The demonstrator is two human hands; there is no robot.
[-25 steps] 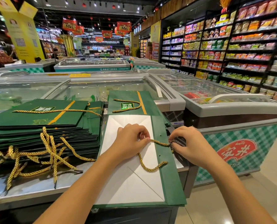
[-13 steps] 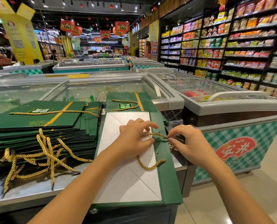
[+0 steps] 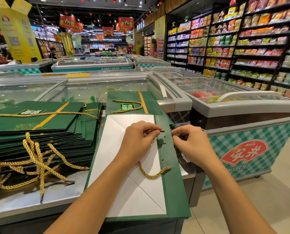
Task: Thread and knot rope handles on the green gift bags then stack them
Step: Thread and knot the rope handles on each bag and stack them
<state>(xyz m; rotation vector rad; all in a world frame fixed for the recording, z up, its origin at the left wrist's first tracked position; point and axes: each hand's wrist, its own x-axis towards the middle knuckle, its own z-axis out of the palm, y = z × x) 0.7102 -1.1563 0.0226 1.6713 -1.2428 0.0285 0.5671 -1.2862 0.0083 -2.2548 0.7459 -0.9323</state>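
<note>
While resting on white lining paper, pinching the black tip of a twisted gold rope handle [image 3: 153, 176] between thumb and forefinger: left hand [image 3: 138, 142], fingers curled, tip held just above a small punched hole [image 3: 164, 136]. Right hand [image 3: 193, 146] just beside, thumb and forefinger closed on the edge of the same green fold, near that hole.

Between both hands, flat dark green paper gift bag [image 3: 173, 191], opened out with white inside facing up, lying on the near end of a grey glass-topped freezer chest [image 3: 176, 103] and overhanging its front edge. Far end of rope already passed through a lower hole, slack looping across the white paper.

At left, tall stack of folded green bags [image 3: 39, 130] with gold handles. Before it, loose tangle of gold ropes [image 3: 36, 159]. Behind the worked bag, another green bag with fitted handle [image 3: 151, 100].
</note>
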